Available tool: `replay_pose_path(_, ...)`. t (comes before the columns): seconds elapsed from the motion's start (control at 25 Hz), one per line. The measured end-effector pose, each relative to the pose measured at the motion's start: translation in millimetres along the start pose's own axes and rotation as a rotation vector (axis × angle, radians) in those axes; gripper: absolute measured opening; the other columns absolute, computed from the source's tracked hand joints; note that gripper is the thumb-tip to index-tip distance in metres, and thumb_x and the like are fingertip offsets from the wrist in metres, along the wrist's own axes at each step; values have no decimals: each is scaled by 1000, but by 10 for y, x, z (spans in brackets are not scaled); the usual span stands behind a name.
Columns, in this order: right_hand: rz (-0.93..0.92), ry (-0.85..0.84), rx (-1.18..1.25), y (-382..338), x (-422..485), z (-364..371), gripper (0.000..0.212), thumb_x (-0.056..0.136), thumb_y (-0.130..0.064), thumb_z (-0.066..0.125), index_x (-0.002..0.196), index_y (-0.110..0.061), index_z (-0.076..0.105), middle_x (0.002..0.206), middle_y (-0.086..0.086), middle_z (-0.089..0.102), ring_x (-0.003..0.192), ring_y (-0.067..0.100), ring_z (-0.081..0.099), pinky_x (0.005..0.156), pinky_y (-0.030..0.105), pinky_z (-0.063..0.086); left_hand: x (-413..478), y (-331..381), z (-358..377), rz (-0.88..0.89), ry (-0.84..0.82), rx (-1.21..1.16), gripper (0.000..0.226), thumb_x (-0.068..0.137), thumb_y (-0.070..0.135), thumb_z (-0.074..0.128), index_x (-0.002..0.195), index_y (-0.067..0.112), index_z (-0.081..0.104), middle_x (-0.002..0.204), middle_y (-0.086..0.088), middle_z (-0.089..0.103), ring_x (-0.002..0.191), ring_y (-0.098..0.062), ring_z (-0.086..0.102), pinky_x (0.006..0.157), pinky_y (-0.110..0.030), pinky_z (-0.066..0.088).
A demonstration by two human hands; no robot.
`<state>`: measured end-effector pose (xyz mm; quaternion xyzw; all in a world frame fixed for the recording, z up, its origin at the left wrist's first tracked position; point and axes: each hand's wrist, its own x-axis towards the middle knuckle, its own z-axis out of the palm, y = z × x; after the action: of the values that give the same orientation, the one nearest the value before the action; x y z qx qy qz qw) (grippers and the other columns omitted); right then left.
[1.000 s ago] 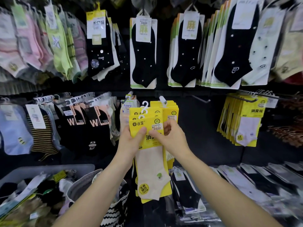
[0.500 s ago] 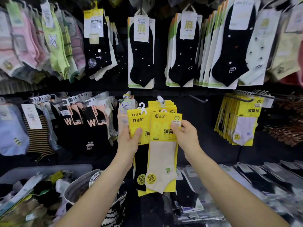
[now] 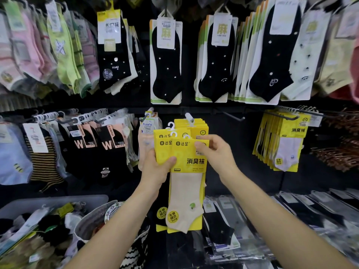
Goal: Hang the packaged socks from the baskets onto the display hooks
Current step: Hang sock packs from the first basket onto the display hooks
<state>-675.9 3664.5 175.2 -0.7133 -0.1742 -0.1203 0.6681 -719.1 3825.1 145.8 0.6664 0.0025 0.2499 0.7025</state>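
My left hand (image 3: 157, 169) grips a small stack of yellow sock packs (image 3: 162, 150), thumb across their fronts. The front pack (image 3: 187, 183), yellow card with a beige ankle sock, overlaps the stack; my right hand (image 3: 215, 154) pinches its top right corner. White hanger loops stick up from the packs' tops. Just behind them a display hook (image 3: 189, 117) carries a row of matching yellow packs (image 3: 198, 127). The packs in my hands sit below and in front of that hook's tip.
A grey basket (image 3: 58, 202) of mixed socks sits lower left beside a striped tote bag (image 3: 134, 253). An empty hook (image 3: 233, 116) juts out to the right. More yellow packs (image 3: 281, 140) hang far right. Flat packaged socks (image 3: 291, 214) lie on the lower right shelf.
My right hand pulled the beige-sock pack out to the right of the stack, then brought it back over the stack's front. The left hand kept its hold.
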Motion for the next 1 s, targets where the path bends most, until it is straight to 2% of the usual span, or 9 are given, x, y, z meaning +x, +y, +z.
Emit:
replay_pose_path(0.08,-62,-66,-155,-124,91,-60,2,83,-24,68,83,-25,66,86,-5,64,79,8,59,71,23,50,6,-26,28,2,-26,37,33,83,3,65,111,15,53,106,-3,66,93,-15,65,72,-23,54)
replay_pose_path(0.2,-124,-158,-350,-236,162,-74,13,85,-21,66,75,-28,66,79,-10,63,77,8,56,72,24,48,-5,-66,60,17,-63,32,32,82,2,66,106,18,53,99,4,67,85,-6,66,65,-18,53)
replay_pose_path(0.32,-120,-81,-328,-262,210,-94,18,86,-18,64,71,-29,63,75,-10,61,74,7,55,70,25,48,16,-98,86,-7,-87,61,29,84,3,65,109,11,53,104,-4,66,87,-11,66,71,-23,55)
replay_pose_path(0.48,-75,11,-317,-299,340,-96,17,85,-19,65,70,-27,66,79,-3,66,79,16,61,78,37,53,14,-82,61,6,-56,20,27,88,6,60,114,11,54,113,-9,66,102,-22,64,85,-35,53)
replay_pose_path(0.64,-97,104,-315,-441,581,-60,23,86,-18,64,67,-31,65,79,-10,67,81,11,63,76,31,54,29,-63,-210,-2,62,-28,30,90,5,58,118,12,51,111,-7,66,104,-26,64,89,-41,52)
replay_pose_path(0.72,-121,99,-367,-471,659,5,23,86,-19,63,67,-32,64,77,-12,65,77,7,61,67,25,50,40,-50,-376,-21,96,-1,27,90,7,58,116,11,53,112,-9,66,103,-27,64,90,-45,51)
replay_pose_path(0.84,-109,101,-470,-413,700,108,17,86,-23,64,71,-31,66,73,-14,62,68,2,55,54,19,40,37,-6,-563,-13,116,13,23,90,8,57,113,14,54,112,-8,66,101,-25,64,88,-42,52)
replay_pose_path(1.0,-89,106,-456,-347,715,145,16,89,-23,62,75,-30,66,74,-16,61,67,2,55,57,21,43,9,54,-657,4,113,13,23,90,8,57,113,13,54,113,-10,66,99,-24,65,86,-41,52)
